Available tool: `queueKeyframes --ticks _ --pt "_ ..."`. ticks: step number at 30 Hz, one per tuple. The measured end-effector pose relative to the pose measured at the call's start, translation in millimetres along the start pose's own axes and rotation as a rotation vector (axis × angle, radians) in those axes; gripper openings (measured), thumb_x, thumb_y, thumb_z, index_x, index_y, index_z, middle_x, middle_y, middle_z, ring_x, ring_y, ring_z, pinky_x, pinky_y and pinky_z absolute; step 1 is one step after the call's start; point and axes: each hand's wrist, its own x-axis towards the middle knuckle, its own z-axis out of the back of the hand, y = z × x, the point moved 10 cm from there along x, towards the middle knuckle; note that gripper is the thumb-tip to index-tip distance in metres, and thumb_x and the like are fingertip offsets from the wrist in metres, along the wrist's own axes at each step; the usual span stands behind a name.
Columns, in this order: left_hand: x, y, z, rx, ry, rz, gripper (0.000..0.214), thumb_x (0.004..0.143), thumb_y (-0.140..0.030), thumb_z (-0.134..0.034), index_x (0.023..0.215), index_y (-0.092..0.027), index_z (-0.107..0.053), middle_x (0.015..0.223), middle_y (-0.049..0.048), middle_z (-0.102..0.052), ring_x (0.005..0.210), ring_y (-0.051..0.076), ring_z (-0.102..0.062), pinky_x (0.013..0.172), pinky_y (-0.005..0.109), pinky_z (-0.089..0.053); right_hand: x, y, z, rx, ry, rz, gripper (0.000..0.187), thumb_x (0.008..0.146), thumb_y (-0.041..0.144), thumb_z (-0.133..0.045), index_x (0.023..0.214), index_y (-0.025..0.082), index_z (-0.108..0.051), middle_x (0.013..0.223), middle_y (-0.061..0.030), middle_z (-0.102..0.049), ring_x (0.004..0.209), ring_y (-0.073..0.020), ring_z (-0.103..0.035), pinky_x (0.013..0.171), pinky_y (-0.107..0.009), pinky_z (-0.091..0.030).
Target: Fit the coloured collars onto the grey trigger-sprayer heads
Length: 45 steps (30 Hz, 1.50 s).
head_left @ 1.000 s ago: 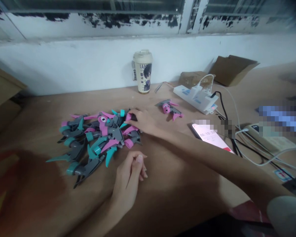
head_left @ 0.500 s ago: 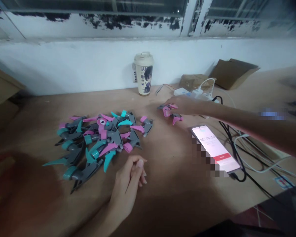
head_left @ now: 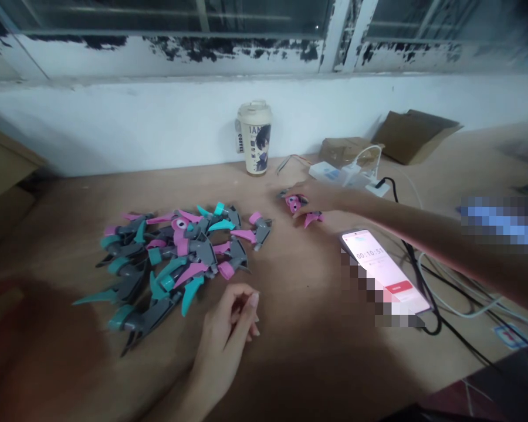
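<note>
**Hand on the little pink pieces**

The right hand point(head_left: 319, 199) reaches far across the table point(head_left: 312, 351) and rests its fingers on a small bunch of pink and grey sprayer tops point(head_left: 301, 206). I cannot tell if it grips them. The big pile point(head_left: 176, 258) lies to the left, nearer the left hand point(head_left: 226, 337), which is loosely curled and holds nothing. The cup point(head_left: 255, 138) says "COFFEE". The phone point(head_left: 385, 272) shows 00:10:51.

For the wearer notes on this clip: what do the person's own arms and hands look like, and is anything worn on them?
Both arms are bare as far as the view shows: no sleeves, gloves, watch or rings visible. The left hand is slender, with longish, pale, plain-looking nails. The right hand is farther off and too blurred to show nail detail.
</note>
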Motion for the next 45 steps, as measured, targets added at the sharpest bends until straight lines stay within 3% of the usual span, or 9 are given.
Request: queueKeyframes --ticks 5,8,11,19,24,29,33,38,45 --pt "-1 1 -0.5 -0.001 0.005 -0.001 0.017 0.089 -0.035 -0.045 0.09 -0.02 -0.052 0.064 -0.0037 -0.053 0.053 0.009 -0.055 0.049 0.019 -0.045 -10 12 1 -0.081 -0.013 -0.069 0.033 0.066 0.035 -0.074 0.096 0.021 -0.066 0.112 -0.0091 -0.064 0.1 -0.0232 -0.057 0.077 -0.031 -0.044" --pt "-1 2 -0.2 0.009 0.002 -0.005 0.015 0.089 -0.034 -0.046 0.091 -0.02 -0.052 0.065 -0.0036 -0.053 0.052 0.01 -0.055 0.049 0.02 -0.045 -22 6 5 -0.169 -0.058 -0.193 0.037 0.072 0.04 -0.069 0.099 0.016 -0.062 0.108 -0.0145 -0.063 0.095 -0.0271 -0.057 0.073 -0.035 -0.044" --pt "-1 1 -0.3 0.032 0.0 -0.018 0.015 0.089 -0.034 -0.045 0.092 -0.021 -0.052 0.065 -0.0039 -0.053 0.052 0.01 -0.056 0.049 0.02 -0.045 -28 -3 3 -0.208 -0.046 -0.264 0.036 0.074 0.047 -0.064 0.093 0.016 -0.063 0.098 -0.0132 -0.064 0.087 -0.0262 -0.059 0.073 -0.036 -0.042" --pt "2 -3 -2.3 0.044 0.01 -0.059 0.013 0.089 -0.032 -0.045 0.092 -0.021 -0.05 0.066 -0.0041 -0.051 0.052 0.009 -0.056 0.048 0.02 -0.044 -20 0 -1 -0.186 0.06 -0.214 0.025 0.071 0.048 -0.067 0.078 0.024 -0.069 0.08 -0.0047 -0.067 0.084 -0.0249 -0.058 0.08 -0.041 -0.037" --pt "2 -4 -2.0 0.007 0.01 -0.063 0.012 0.089 -0.032 -0.046 0.092 -0.02 -0.05 0.067 -0.0043 -0.05 0.052 0.008 -0.055 0.047 0.019 -0.045 -31 37 0 -0.166 0.063 -0.15 0.03 0.066 0.052 -0.07 0.082 0.026 -0.07 0.097 -0.0074 -0.064 0.098 -0.0298 -0.053 0.086 -0.045 -0.035" --pt "6 -2 0.2 -0.138 0.012 -0.028 0.018 0.087 -0.035 -0.049 0.097 -0.02 -0.05 0.071 -0.0024 -0.053 0.059 0.011 -0.059 0.047 0.019 -0.046 -68 125 18 -0.012 -0.11 -0.044 0.035 0.069 0.054 -0.067 0.09 0.027 -0.067 0.094 -0.0055 -0.06 0.098 -0.0277 -0.051 0.094 -0.051 -0.026" --pt "8 -4 -0.3 -0.18 0.061 -0.012 0.026 0.084 -0.035 -0.052 0.105 -0.019 -0.054 0.087 0.0029 -0.059 0.075 0.016 -0.062 0.052 0.021 -0.051 -91 178 11 0.105 -0.159 -0.018 0.027 0.077 0.046 -0.063 0.096 0.026 -0.065 0.093 -0.0032 -0.055 0.093 -0.0207 -0.051 0.097 -0.047 -0.022" --pt "12 -3 -3.7 -0.153 0.169 0.004 0.026 0.079 -0.034 -0.059 0.101 -0.019 -0.058 0.092 0.0033 -0.062 0.076 0.016 -0.062 0.055 0.023 -0.054 -92 183 1 0.221 -0.283 -0.056 0.03 0.079 0.049 -0.06 0.091 0.022 -0.066 0.09 -0.0033 -0.052 0.091 -0.0183 -0.047 0.09 -0.039 -0.027" --pt "21 5 -7.6 -0.199 0.283 0.08 0.03 0.073 -0.029 -0.066 0.1 -0.019 -0.056 0.091 0.0026 -0.062 0.077 0.017 -0.064 0.053 0.024 -0.057 -89 173 -7 0.427 -0.373 -0.021 0.027 0.071 0.042 -0.069 0.089 0.022 -0.063 0.104 -0.0052 -0.056 0.102 -0.0193 -0.05 0.092 -0.04 -0.029"
